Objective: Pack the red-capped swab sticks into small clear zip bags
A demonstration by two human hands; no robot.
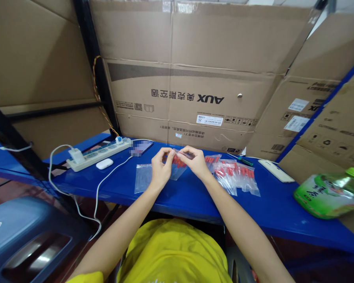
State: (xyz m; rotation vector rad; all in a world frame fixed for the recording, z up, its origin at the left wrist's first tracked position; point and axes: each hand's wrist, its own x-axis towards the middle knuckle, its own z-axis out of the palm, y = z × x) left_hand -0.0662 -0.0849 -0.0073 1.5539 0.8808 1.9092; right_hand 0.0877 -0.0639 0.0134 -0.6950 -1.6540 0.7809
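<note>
My left hand (162, 163) and my right hand (194, 159) meet over the blue table, fingertips pinched on the upper edge of a clear zip bag (180, 173). Red pieces show inside this bag, partly hidden behind my fingers; their kind is too small to make out. Beside my left hand lies a flat clear zip bag (142, 179) with a red line along its top. To the right of my right hand, several clear bags with red pieces (228, 175) overlap in a loose pile.
A white power strip (98, 155) with plugs and cables, a white earbud case (104, 164) and a phone (144, 147) are at left. A green-handled screwdriver (244, 160), a pale phone-shaped slab (275, 171) and a green-labelled bottle (327, 194) lie right. A cardboard wall (188, 74) stands behind.
</note>
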